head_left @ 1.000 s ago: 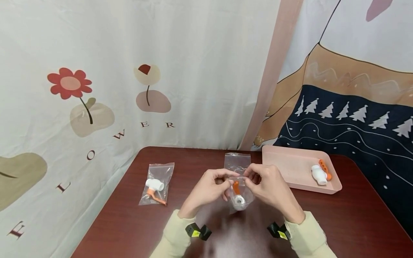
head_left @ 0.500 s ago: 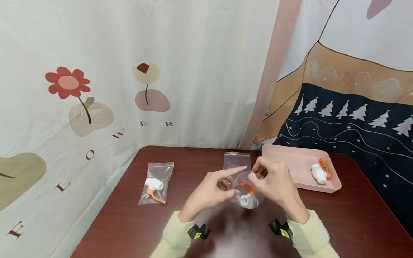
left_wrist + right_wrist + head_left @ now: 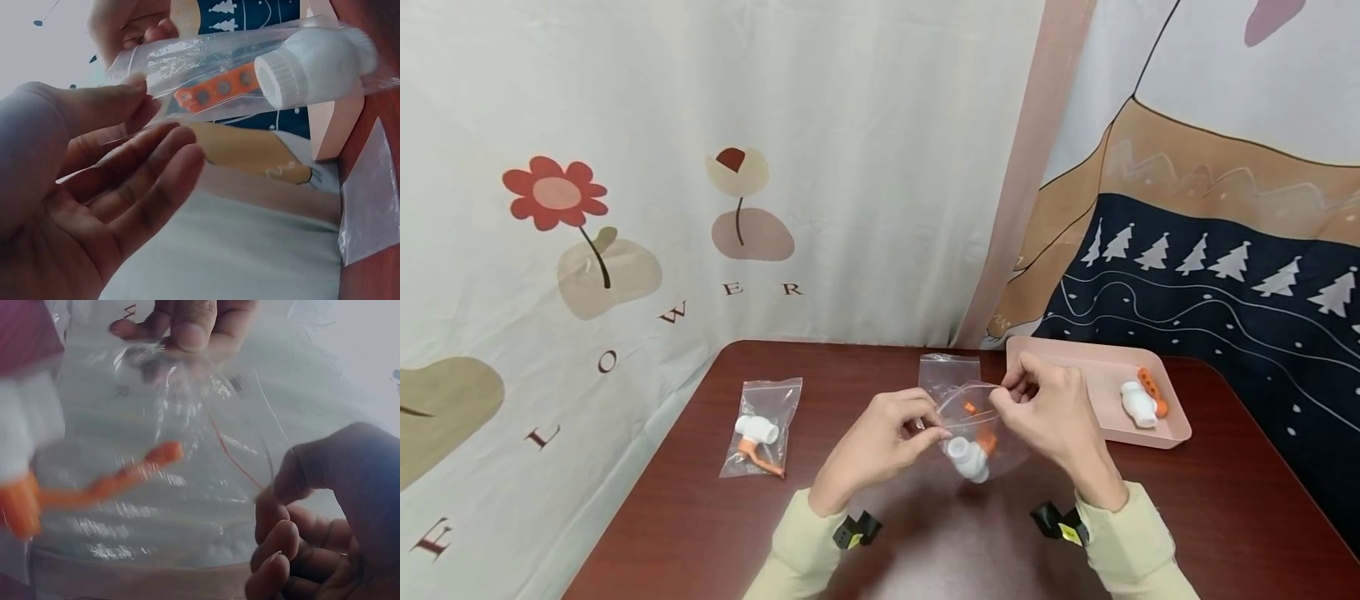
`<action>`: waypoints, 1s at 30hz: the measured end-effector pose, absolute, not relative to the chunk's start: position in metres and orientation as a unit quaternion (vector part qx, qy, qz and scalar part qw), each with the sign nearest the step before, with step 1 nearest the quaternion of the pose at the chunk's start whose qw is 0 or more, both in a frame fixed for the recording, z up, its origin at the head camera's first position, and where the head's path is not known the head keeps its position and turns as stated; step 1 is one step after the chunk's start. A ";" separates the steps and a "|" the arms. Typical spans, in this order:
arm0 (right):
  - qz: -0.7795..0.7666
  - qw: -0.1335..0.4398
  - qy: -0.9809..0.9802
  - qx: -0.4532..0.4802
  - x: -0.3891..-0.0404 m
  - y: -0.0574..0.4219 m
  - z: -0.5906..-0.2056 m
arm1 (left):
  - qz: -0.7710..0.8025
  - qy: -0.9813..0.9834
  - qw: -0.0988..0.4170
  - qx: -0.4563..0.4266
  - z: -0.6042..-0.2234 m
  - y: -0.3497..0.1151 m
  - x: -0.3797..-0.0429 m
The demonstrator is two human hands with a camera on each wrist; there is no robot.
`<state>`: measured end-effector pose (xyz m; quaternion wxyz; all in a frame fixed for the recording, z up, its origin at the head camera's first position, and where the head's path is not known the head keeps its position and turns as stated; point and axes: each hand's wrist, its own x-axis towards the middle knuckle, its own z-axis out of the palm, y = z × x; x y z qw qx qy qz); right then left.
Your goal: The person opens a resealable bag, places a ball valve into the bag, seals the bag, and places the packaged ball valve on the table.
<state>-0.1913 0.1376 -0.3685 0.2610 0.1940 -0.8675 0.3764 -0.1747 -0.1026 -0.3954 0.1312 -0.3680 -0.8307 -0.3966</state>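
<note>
A clear zip-lock bag [image 3: 983, 416] hangs above the table between my two hands. Inside lies a white plastic ball valve [image 3: 967, 460] with an orange handle [image 3: 219, 89], tilted in the bottom of the bag. My left hand [image 3: 886, 437] pinches one top corner between thumb and fingers, its other fingers spread loosely in the left wrist view. At the opposite corner, my right hand [image 3: 1054, 408] pinches the bag's edge near the zip strip. The orange handle looks blurred in the right wrist view, and the white body is cut off there.
Behind the hands a flat zip-lock bag [image 3: 949, 367] lies on the table [image 3: 670, 533]. To the left is another bag [image 3: 775, 400] holding a white and orange valve [image 3: 757, 429]. A pink tray [image 3: 1075, 354] at right bears a loose valve [image 3: 1139, 405].
The bag's mouth, earlier spread wide in a round shape, is now drawn out flatter between the hands. My right hand has shifted right and the valve has tilted inside the bag.
</note>
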 end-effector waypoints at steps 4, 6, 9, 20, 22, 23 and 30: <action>0.372 0.192 -0.884 0.205 -0.194 0.142 -0.373 | -0.393 -0.818 0.181 -0.379 -0.394 -0.107 -0.177; 0.376 0.156 -0.884 0.227 -0.198 0.144 -0.378 | -0.386 -0.815 0.201 -0.383 -0.394 -0.107 -0.178; 0.399 0.114 -0.866 0.280 -0.203 0.146 -0.386 | -0.372 -0.815 0.222 -0.386 -0.394 -0.108 -0.179; 0.426 0.113 -0.801 0.405 -0.209 0.155 -0.394 | -0.389 -0.810 0.241 -0.366 -0.392 -0.109 -0.180; 0.422 0.101 -0.802 0.410 -0.208 0.157 -0.392 | -0.401 -0.808 0.239 -0.360 -0.392 -0.110 -0.180; 0.420 0.098 -0.802 0.414 -0.207 0.158 -0.392 | -0.408 -0.806 0.238 -0.356 -0.391 -0.110 -0.180; 0.415 0.120 -0.792 0.431 -0.207 0.161 -0.389 | -0.431 -0.799 0.248 -0.339 -0.391 -0.113 -0.184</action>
